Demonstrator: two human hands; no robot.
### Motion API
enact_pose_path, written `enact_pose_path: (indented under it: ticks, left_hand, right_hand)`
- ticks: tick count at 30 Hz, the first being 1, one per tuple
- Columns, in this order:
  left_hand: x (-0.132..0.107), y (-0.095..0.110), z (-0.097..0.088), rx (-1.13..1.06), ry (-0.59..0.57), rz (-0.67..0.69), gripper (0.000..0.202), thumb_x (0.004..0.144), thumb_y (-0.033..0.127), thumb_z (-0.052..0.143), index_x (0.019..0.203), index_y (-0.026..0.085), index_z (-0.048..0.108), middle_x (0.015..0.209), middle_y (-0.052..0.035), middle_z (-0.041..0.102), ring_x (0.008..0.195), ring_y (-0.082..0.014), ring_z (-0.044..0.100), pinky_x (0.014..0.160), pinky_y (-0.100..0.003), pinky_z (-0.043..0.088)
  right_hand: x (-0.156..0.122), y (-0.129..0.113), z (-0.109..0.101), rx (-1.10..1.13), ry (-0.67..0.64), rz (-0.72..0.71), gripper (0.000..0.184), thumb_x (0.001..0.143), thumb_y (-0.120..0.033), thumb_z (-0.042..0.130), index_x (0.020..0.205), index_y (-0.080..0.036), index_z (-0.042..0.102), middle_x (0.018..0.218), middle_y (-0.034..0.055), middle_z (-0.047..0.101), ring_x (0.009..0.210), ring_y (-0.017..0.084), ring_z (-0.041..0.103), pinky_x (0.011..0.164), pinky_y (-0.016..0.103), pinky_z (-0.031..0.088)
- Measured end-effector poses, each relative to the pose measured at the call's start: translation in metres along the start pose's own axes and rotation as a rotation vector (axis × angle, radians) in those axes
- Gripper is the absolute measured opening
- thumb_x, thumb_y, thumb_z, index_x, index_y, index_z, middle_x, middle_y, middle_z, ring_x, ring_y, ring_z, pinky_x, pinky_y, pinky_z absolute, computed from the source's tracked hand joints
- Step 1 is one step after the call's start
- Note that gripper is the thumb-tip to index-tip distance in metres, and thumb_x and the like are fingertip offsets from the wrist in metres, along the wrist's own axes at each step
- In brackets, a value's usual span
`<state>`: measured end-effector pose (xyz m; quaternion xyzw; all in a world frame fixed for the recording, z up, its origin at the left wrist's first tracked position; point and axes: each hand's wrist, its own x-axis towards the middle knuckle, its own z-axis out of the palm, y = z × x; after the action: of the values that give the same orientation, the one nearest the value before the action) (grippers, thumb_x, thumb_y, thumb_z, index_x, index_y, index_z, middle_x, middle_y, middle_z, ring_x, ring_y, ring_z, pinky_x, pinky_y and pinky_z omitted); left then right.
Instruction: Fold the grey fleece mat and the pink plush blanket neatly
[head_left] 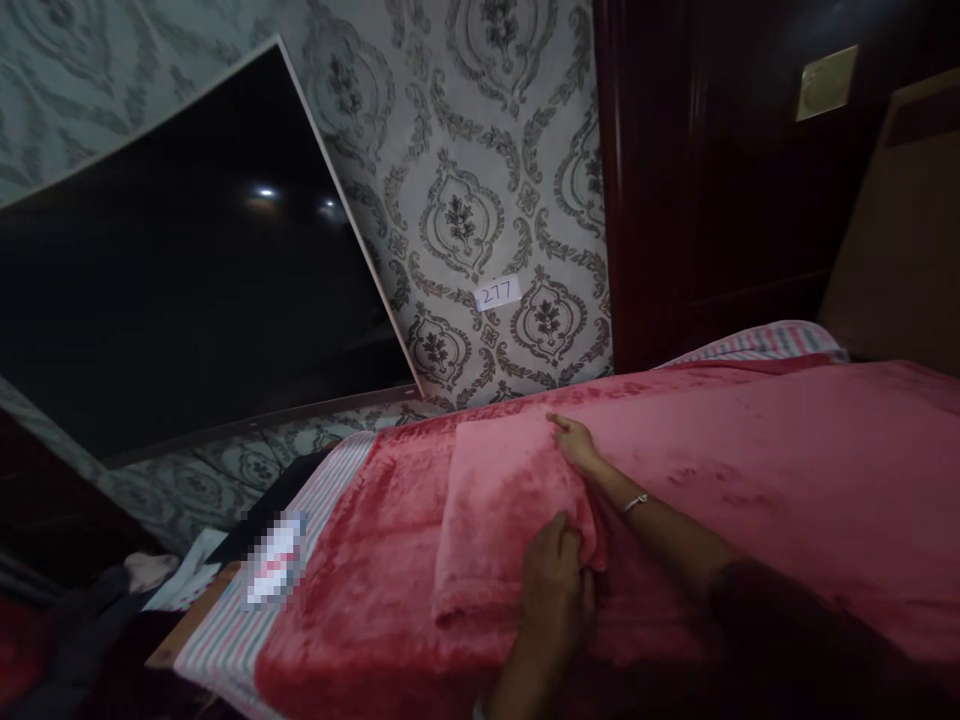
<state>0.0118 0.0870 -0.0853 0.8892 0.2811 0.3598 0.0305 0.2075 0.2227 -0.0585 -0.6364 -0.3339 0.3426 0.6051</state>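
Just below the centre of my view, at six o'clock, the bundle (487, 500) lies folded on the red blanket (360, 560). From here I judge it soft and fairly light for its bulk: plush cloth that gives under a press, sags if lifted by one corner, and cannot break. Its layers could slide on each other, so I would take hold of all of them together, at the folded edge. The left hand (551, 575) is at the bundle's five o'clock, its fingers curled and apparently grasping the right-hand edge. The right hand (576, 442), a metal bracelet (635, 503) at its wrist, touches the bundle's one o'clock corner; I cannot tell whether its fingers pinch the cloth or merely press it.

The bundle is roughly four-sided, with a thick, rounded near edge; its pale pink face shows darker brushed patches. The blanket's nap is deeper red and rumpled. At eight o'clock a striped sheet (232, 630) looks thinner and flatter. Glossy, flat, the black screen (187, 270) stands out at nine to ten o'clock against scroll-patterned wallpaper (461, 225).
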Motion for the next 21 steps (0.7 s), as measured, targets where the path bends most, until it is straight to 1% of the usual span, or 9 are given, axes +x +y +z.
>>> enact_pose_path:
  ticks: [3, 6, 9, 12, 14, 16, 19, 21]
  left_hand:
    - [-0.005, 0.003, 0.008, 0.01, 0.022, 0.049, 0.045, 0.066, 0.003, 0.055, 0.108, 0.018, 0.064, 0.126, -0.017, 0.067, 0.112, -0.0302, 0.064, 0.096, -0.048, 0.056]
    - [-0.009, 0.005, 0.012, 0.015, 0.025, 0.066, 0.049, 0.062, 0.002, 0.054, 0.107, 0.019, 0.063, 0.124, -0.0147, 0.068, 0.109, -0.03, 0.065, 0.093, -0.048, 0.057]
    - [-0.007, 0.006, 0.01, -0.011, 0.044, 0.077, 0.051, 0.064, 0.001, 0.052, 0.11, 0.02, 0.061, 0.122, -0.0137, 0.068, 0.111, -0.0279, 0.064, 0.094, -0.046, 0.057]
    - [0.001, 0.01, 0.007, -0.006, 0.058, 0.093, 0.047, 0.067, 0.001, 0.051, 0.109, 0.02, 0.06, 0.119, -0.013, 0.068, 0.11, -0.026, 0.063, 0.094, -0.043, 0.056]
    - [0.006, 0.014, 0.009, 0.024, 0.021, 0.102, 0.043, 0.068, 0.002, 0.052, 0.106, 0.02, 0.061, 0.12, -0.0131, 0.067, 0.11, -0.0265, 0.062, 0.095, -0.043, 0.054]
    - [0.009, 0.018, 0.016, 0.061, -0.045, 0.098, 0.035, 0.07, 0.003, 0.054, 0.1, 0.019, 0.061, 0.113, -0.0126, 0.067, 0.104, -0.0271, 0.062, 0.09, -0.043, 0.055]
    - [0.007, 0.024, 0.026, 0.126, -0.146, 0.101, 0.022, 0.076, 0.007, 0.058, 0.093, 0.02, 0.062, 0.097, -0.01, 0.066, 0.094, -0.0271, 0.06, 0.082, -0.042, 0.054]
    - [0.004, 0.026, 0.029, 0.165, -0.176, 0.146, 0.021, 0.079, 0.011, 0.06, 0.097, 0.02, 0.063, 0.095, -0.0087, 0.065, 0.095, -0.0273, 0.059, 0.087, -0.042, 0.053]
  right_hand:
    - [-0.006, 0.014, -0.013, -0.046, 0.064, -0.023, 0.064, 0.074, -0.01, 0.053, 0.138, -0.013, 0.058, 0.105, 0.0071, 0.074, 0.079, 0.016, 0.068, 0.068, 0.022, 0.055]
    - [-0.008, 0.022, -0.023, -0.084, 0.074, -0.019, 0.062, 0.073, -0.009, 0.052, 0.135, -0.01, 0.061, 0.112, 0.0097, 0.073, 0.082, 0.017, 0.069, 0.072, 0.024, 0.056]
    - [-0.003, 0.02, -0.025, -0.098, 0.069, -0.024, 0.063, 0.072, -0.008, 0.053, 0.134, -0.009, 0.06, 0.118, 0.0105, 0.071, 0.09, 0.019, 0.07, 0.079, 0.027, 0.057]
    - [0.007, 0.015, -0.025, -0.102, 0.087, -0.042, 0.064, 0.072, -0.007, 0.052, 0.135, -0.012, 0.06, 0.123, 0.0086, 0.069, 0.108, 0.021, 0.066, 0.091, 0.03, 0.054]
    - [0.012, 0.012, -0.027, -0.107, 0.11, -0.057, 0.064, 0.073, -0.006, 0.049, 0.136, -0.013, 0.059, 0.131, 0.0079, 0.065, 0.121, 0.021, 0.06, 0.1, 0.029, 0.049]
    - [0.013, 0.012, -0.031, -0.121, 0.124, -0.056, 0.064, 0.075, -0.006, 0.049, 0.139, -0.011, 0.056, 0.137, 0.0102, 0.061, 0.127, 0.021, 0.056, 0.105, 0.03, 0.045]
    - [0.009, 0.016, -0.038, -0.149, 0.114, -0.032, 0.068, 0.075, -0.01, 0.055, 0.143, -0.008, 0.05, 0.134, 0.0146, 0.062, 0.12, 0.024, 0.061, 0.103, 0.033, 0.047]
    - [0.003, 0.02, -0.042, -0.161, 0.092, -0.029, 0.072, 0.076, -0.013, 0.058, 0.147, -0.009, 0.046, 0.128, 0.0154, 0.065, 0.111, 0.025, 0.065, 0.098, 0.033, 0.051]
